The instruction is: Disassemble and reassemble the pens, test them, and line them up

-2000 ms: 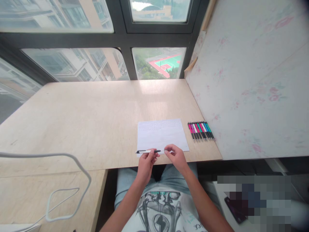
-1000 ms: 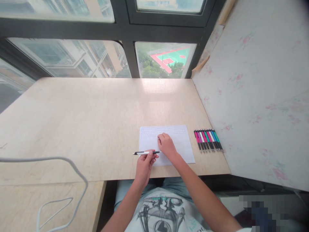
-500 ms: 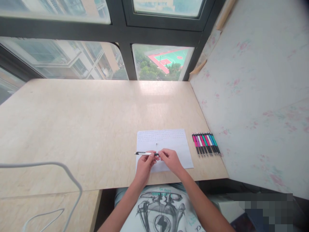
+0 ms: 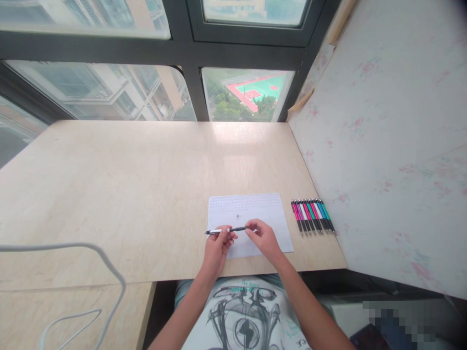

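Observation:
My left hand [image 4: 218, 248] is closed around the white barrel of a pen [image 4: 238, 229] held level over the paper, its clicker end pointing left. The pen's black section shows between my two hands. At its right end, the thumb and fingers of my right hand [image 4: 263, 238] pinch the black part; the very tip is hidden by the fingers. Beneath lies a white sheet of paper [image 4: 279, 243] with rows of handwriting along its top. A tiny dark metallic piece [image 4: 237, 216] rests on the sheet, just beyond my hands.
To the right of the paper, several pens [image 4: 313, 216] with coloured barrels and black grips lie side by side near the patterned wall [image 4: 394, 146]. A grey cable [image 4: 105, 260] loops over the lower left of the wooden desk [image 4: 127, 184]. Windows stand behind the desk.
My right hand has shifted right and slightly up along the pen, so a longer black section now shows between my hands. The left hand keeps its hold.

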